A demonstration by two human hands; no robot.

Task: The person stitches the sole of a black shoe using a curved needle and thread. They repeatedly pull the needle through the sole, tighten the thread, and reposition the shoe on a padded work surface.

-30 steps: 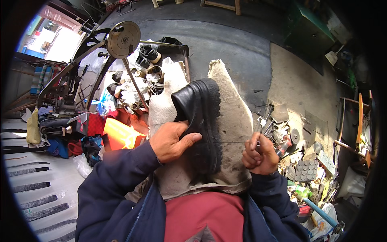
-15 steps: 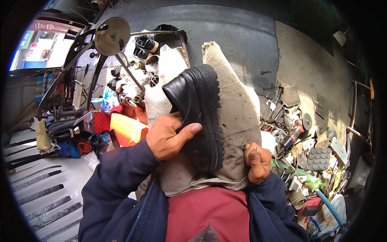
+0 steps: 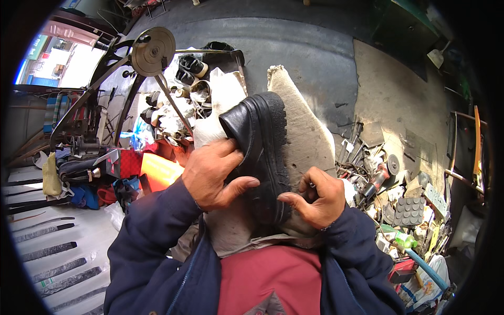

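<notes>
Found black shoe (image 3: pixel 260 157) over beige cloth (image 3: pixel 310 139), sole turned right. Noted left hand (image 3: pixel 212 176) at shoe's opening, fingers curled in, thumb spread apart; cannot tell firmness of hold. Noted right hand (image 3: pixel 320 202) just right of shoe, half closed, thumb toward sole edge; cannot tell contents. Recorded orange box (image 3: pixel 159 170) left of shoe, metal wheel (image 3: pixel 153 51) beyond shoe to left, red grinder (image 3: pixel 377 181) to right.

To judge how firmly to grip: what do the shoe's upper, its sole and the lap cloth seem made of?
Upper: leather or imitation, black, softly shiny and lightly creased.
Sole: probably rubber, matte black, with a toothed edge.
Cloth: likely coarse canvas, though I can't be sure; dull beige, stained, its far tip frayed-looking.
</notes>
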